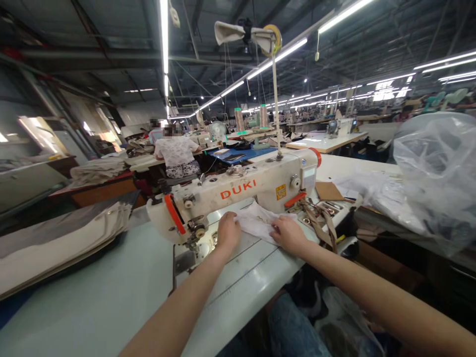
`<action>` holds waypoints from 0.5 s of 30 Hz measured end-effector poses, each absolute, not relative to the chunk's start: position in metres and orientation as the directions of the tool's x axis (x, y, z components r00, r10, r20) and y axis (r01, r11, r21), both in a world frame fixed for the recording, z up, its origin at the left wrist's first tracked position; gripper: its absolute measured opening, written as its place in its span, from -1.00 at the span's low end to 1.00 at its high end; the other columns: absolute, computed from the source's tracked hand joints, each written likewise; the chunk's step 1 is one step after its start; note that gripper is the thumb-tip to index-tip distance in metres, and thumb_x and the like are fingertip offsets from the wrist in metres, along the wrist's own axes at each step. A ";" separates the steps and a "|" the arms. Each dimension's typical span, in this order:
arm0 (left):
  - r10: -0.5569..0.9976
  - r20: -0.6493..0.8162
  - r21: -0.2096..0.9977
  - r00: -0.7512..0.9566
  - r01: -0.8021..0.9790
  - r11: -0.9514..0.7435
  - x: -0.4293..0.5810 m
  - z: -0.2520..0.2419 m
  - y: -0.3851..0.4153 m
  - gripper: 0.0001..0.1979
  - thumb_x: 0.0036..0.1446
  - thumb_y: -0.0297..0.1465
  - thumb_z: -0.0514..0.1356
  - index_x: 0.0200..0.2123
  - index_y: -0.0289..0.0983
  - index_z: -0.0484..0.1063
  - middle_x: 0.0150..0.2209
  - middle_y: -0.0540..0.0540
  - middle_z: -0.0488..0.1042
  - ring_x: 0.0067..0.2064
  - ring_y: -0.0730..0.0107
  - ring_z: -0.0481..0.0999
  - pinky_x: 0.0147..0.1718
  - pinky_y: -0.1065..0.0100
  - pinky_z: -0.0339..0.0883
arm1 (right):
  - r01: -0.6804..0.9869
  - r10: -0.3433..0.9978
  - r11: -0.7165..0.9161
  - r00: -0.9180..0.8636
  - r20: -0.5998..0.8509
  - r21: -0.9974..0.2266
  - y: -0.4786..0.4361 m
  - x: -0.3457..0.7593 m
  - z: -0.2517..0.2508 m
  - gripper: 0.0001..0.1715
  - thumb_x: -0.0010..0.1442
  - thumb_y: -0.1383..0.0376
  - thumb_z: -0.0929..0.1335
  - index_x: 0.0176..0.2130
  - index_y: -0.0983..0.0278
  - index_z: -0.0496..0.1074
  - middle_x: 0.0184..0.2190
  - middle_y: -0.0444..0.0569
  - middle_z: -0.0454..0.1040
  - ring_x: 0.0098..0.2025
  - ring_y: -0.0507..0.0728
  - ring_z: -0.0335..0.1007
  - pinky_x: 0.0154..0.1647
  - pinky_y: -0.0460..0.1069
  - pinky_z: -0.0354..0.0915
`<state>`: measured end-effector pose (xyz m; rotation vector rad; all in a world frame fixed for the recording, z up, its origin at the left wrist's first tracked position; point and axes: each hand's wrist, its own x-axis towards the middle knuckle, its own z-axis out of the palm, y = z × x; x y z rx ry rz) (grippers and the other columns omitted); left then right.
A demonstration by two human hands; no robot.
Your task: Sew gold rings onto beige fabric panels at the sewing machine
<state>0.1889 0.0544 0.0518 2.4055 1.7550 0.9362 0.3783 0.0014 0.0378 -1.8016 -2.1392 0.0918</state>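
At nine o'clock a stack of beige fabric panels (63, 238) lies on the pale sewing table (111, 292). Past it, toward ten o'clock, a co-worker in a white top (174, 151) sits at another bench, back turned. The cream DUKI sewing machine (238, 191) stands across the middle, its needle end at the left.

The left hand (227, 232) rests just right of the presser foot, fingers curled down onto the left edge of a small white cloth piece (256, 220); it looks like a pinch, though the fingertips are hidden and I cannot tell for certain. The cloth lies flat on the machine bed, under the arm of the machine, between both hands. The right hand (288, 233) presses on the cloth's right edge, fingers together and flat.

At three o'clock from that hand lie tan webbing straps (322, 223) with metal rings, a brown card (329, 191) behind them. Far right, a clear plastic bag (435, 173) bulges over the table edge.
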 end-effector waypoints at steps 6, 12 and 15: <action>0.847 0.393 0.245 0.358 0.847 -0.471 0.198 0.036 0.026 -0.62 0.12 -0.58 0.05 0.02 -0.30 0.35 0.08 -0.22 0.36 0.12 0.17 0.33 0.11 0.16 0.22 | 0.908 0.964 0.187 -0.096 0.247 -0.375 0.009 0.379 0.034 -0.76 0.09 0.34 0.36 -0.19 0.32 0.49 -0.23 0.04 0.44 -0.22 0.12 0.35 -0.23 -0.07 0.20; 0.796 0.313 0.133 0.518 0.806 -0.577 0.209 0.040 0.033 -0.49 0.09 -0.63 -0.04 0.12 -0.32 0.27 0.17 -0.25 0.28 0.19 0.15 0.25 0.14 0.11 0.14 | 0.876 0.918 0.323 -0.198 0.343 -0.358 0.009 0.374 0.038 -0.78 0.12 0.45 0.32 -0.21 0.31 0.51 -0.27 0.02 0.43 -0.25 0.10 0.34 -0.25 -0.07 0.21; 0.744 0.283 0.089 0.606 0.755 -0.649 0.214 0.049 0.044 -0.51 0.06 -0.64 -0.03 0.06 -0.28 0.34 0.09 -0.19 0.39 0.14 0.18 0.31 0.12 0.13 0.16 | 0.839 0.860 0.450 -0.316 0.400 -0.306 0.004 0.371 0.038 -0.81 0.18 0.44 0.30 -0.26 0.30 0.50 -0.25 0.05 0.43 -0.19 0.13 0.33 -0.18 -0.04 0.21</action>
